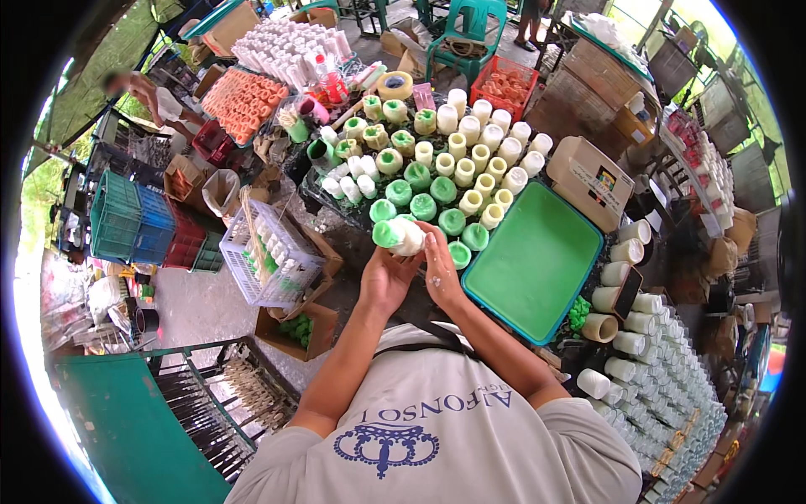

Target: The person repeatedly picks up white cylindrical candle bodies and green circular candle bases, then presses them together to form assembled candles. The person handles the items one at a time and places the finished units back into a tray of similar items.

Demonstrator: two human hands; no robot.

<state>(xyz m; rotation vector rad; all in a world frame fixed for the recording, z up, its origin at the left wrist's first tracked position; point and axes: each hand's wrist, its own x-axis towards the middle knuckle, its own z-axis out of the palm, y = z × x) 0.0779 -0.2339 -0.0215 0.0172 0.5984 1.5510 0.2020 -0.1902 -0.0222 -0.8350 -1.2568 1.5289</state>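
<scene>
In front of my chest I hold a white, wax-like cylinder with a green end (409, 238), tilted toward the left. My left hand (387, 284) is closed around its underside. The fingers of my right hand (440, 270) press against its right side, and pale flecks stick to that hand. Just beyond stand several green-topped cups (421, 205) and rows of cream cylinders (470, 202). A blue-rimmed tray (467, 296) with a smooth green surface inside lies to the right of my hands.
A white basket (231, 245) of white and green pieces stands on the left, above a cardboard box (327, 332). Clear glasses (672, 395) crowd the right side. Orange pieces (243, 102) and white tubes (290, 50) lie at the back, before a green chair (470, 29). Another person stands far left.
</scene>
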